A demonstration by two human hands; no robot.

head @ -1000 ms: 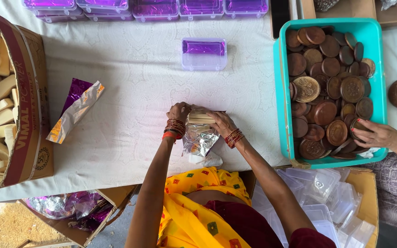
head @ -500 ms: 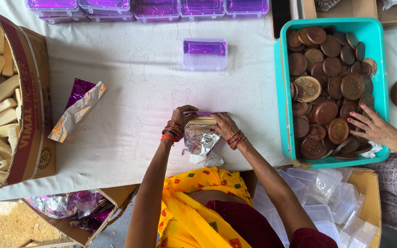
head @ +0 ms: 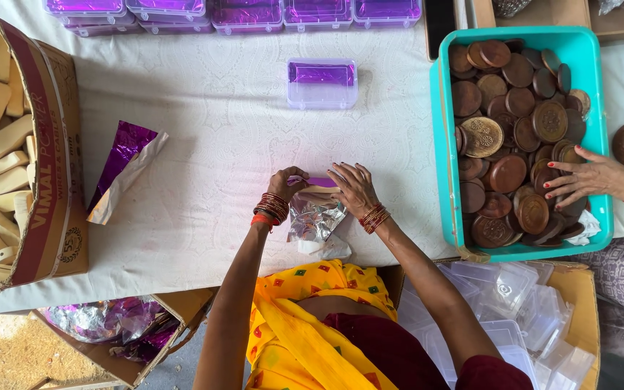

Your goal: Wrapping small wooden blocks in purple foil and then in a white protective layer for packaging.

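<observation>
In teal tub, brown discs

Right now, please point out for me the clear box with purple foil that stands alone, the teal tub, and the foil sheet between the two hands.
clear box with purple foil [head: 321, 82], head view, on its lid.
teal tub [head: 442, 166], head view, on its left wall.
foil sheet [head: 315, 220], head view, on its crinkled silver middle.

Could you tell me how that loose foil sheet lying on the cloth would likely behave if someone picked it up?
The foil sheet looks thin and creased, so probably floppy and very light. Its shiny surface may slip and crumple easily.
</observation>
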